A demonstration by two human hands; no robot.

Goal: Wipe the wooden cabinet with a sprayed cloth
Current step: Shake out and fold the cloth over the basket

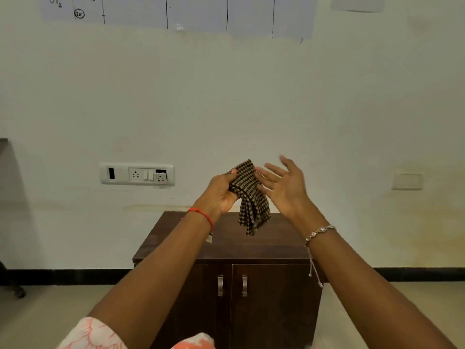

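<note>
Two bare hands are raised in front of the person, above a dark wooden cabinet (pixel 227 244) that stands against a pale wall. The left hand (pixel 221 191) has its grip clamped on a checked brown and black cloth (pixel 247 195): the fingers are closed around the bunched upper part, and the rest of the cloth hangs down in folds, with its lower end in the air over the back part of the cabinet top, not touching it. The right hand (pixel 283 183) is just beside the cloth on its right side, palm turned toward it, fingers spread apart and holding nothing. Its fingertips look a little blurred, and I cannot tell if they touch the cloth.

On the left wrist there is a red thread (pixel 202 214); on the right wrist there is a bracelet (pixel 320 232) with a thin cord hanging down from it. The cabinet has two doors at the front, each with a metal handle (pixel 220 285) near the middle seam. On the wall, to the left of the hands, sits a white switch and socket panel (pixel 137 174). A large sheet of paper with drawn lines (pixel 176 11) hangs at the upper edge of the view.
</note>
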